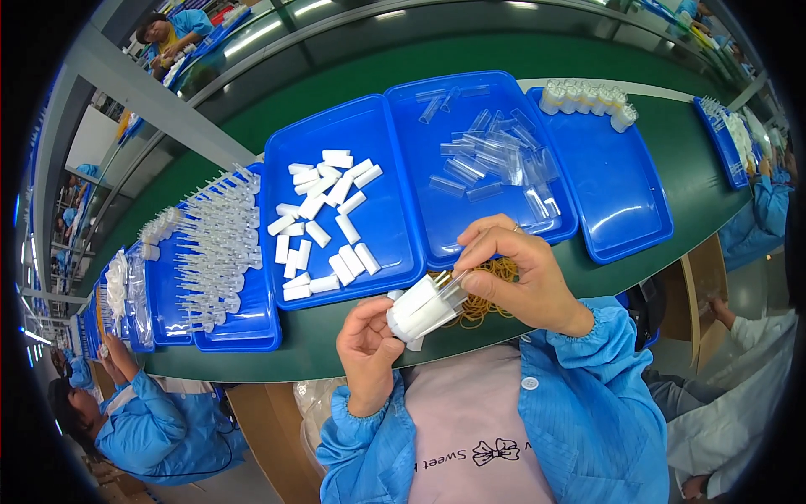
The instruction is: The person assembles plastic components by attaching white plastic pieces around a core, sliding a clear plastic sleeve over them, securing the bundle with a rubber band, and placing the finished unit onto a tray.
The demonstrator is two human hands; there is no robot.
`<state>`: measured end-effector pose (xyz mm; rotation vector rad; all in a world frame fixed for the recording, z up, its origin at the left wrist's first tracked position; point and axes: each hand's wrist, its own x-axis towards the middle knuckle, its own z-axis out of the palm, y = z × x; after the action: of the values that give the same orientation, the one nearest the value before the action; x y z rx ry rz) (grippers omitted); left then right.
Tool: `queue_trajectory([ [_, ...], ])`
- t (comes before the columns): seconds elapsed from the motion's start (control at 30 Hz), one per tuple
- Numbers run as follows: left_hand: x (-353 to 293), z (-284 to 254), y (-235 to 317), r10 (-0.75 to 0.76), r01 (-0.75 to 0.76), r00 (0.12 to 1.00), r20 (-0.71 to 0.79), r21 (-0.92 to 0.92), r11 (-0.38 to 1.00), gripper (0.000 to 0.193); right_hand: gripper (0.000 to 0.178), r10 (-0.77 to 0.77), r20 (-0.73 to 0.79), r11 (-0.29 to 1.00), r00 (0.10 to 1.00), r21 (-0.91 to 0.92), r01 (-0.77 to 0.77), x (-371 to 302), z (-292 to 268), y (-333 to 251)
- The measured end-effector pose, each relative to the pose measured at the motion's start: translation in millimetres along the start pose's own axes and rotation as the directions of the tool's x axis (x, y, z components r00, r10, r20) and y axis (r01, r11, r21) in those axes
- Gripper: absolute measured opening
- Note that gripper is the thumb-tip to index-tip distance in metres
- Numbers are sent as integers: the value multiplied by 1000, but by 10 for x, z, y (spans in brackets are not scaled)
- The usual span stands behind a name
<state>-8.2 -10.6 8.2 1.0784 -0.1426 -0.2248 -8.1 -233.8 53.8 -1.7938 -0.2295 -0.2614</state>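
My left hand (pixel 367 344) is closed around a white plastic part (pixel 417 314) made up of white blocks with thin metal-looking pins at its top. Thumb and fingers of my right hand (pixel 527 277) pinch a transparent plastic piece (pixel 453 291) against the side of that part. Just beyond both hands, a blue tray (pixel 416 210) holds loose white rectangular blocks (pixel 316 233). Beside it, another blue tray (pixel 403 126) carries many similar transparent pieces (pixel 484 155). A pile of tan rubber bands (pixel 495 290) lies on the table, partly hidden beneath my right hand.
At the left, a blue tray (pixel 252 336) holds dense rows of upright white stemmed parts (pixel 217 252). The right blue tray (pixel 617 214) has banded white assemblies (pixel 583 97) along its far edge. Co-workers in blue sit at both sides. Under the table stands a cardboard box (pixel 273 428).
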Motion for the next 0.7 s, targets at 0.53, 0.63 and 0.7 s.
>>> queue_trajectory([
  [0.53, -133, 70, 109, 180, -182, 983, 31, 140, 973, 42, 11, -92, 90, 995, 992, 36, 89, -104, 136, -165],
  [0.63, -136, 93, 108, 159, -162, 987, 33, 142, 976, 40, 10, -108, 82, 994, 991, 24, 106, -112, 165, -165],
  [0.7, -118, 92, 88, 171, -172, 985, 24, 131, 976, 40, 10, -99, 80, 995, 992, 14, 99, -103, 170, -148],
])
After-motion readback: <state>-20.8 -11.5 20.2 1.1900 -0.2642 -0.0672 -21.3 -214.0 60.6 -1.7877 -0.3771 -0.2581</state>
